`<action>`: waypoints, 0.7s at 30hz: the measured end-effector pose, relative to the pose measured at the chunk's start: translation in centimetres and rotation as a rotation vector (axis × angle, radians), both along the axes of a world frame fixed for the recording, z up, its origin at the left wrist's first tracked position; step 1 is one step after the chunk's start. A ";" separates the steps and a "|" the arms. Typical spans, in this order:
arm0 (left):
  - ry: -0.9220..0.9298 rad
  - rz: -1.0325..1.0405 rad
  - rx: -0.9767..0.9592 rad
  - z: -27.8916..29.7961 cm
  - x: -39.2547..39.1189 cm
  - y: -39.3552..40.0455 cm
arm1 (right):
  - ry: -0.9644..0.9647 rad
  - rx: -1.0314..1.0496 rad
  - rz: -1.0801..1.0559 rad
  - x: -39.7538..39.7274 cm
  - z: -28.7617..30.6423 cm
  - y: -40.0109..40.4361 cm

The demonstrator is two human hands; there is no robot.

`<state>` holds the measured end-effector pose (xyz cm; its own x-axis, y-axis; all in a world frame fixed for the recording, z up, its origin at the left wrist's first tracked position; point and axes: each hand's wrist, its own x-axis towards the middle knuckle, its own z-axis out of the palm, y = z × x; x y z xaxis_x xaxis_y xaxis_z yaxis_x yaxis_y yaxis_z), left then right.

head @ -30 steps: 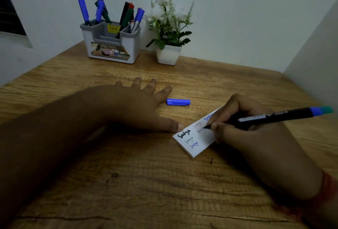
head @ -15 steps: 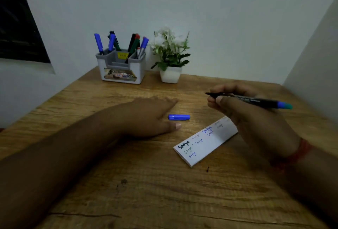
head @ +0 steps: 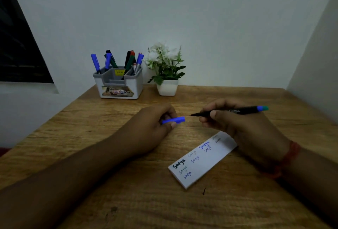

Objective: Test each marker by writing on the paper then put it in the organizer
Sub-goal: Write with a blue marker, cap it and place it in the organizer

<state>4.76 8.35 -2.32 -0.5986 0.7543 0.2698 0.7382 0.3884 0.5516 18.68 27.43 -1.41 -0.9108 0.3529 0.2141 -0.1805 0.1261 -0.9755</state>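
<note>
My right hand (head: 236, 124) holds a black marker (head: 236, 111) with a blue end, uncapped, tip pointing left above the table. Its blue cap (head: 174, 120) is pinched in my left hand (head: 153, 128), open end facing the tip, a small gap between them. A white paper strip (head: 203, 159) with several handwritten words lies on the wooden table (head: 128, 201) below my right hand. The grey organizer (head: 118, 84) stands at the back left with several blue, green, black and red markers (head: 128, 62) upright in it.
A small potted plant (head: 167, 75) in a white pot stands right of the organizer against the back wall. A wall rises along the table's right side. A dark window is at the upper left.
My right hand lifted the marker off the paper and turned it level. My left hand picked the blue cap off the table and raised it toward the marker tip.
</note>
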 end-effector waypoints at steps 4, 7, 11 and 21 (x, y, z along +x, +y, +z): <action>-0.043 -0.029 0.095 0.3 0.3 -0.1 | 0.044 -0.192 0.014 -0.5 0.2 0.2; -0.065 -0.053 0.125 0.2 0.5 -0.2 | 0.057 -0.228 0.048 -0.5 0.2 0.3; -0.070 -0.071 0.136 0.4 0.7 -0.2 | 0.044 -0.221 0.074 -0.5 0.1 0.3; -0.012 -0.150 0.133 0.8 1.7 -0.2 | 0.014 -0.155 0.135 -0.4 0.1 -0.6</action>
<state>6.44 8.13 -1.53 -0.4862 0.7934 0.3663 0.7753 0.1983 0.5997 18.25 26.80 -1.35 -0.9493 0.2578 0.1801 -0.1996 -0.0517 -0.9785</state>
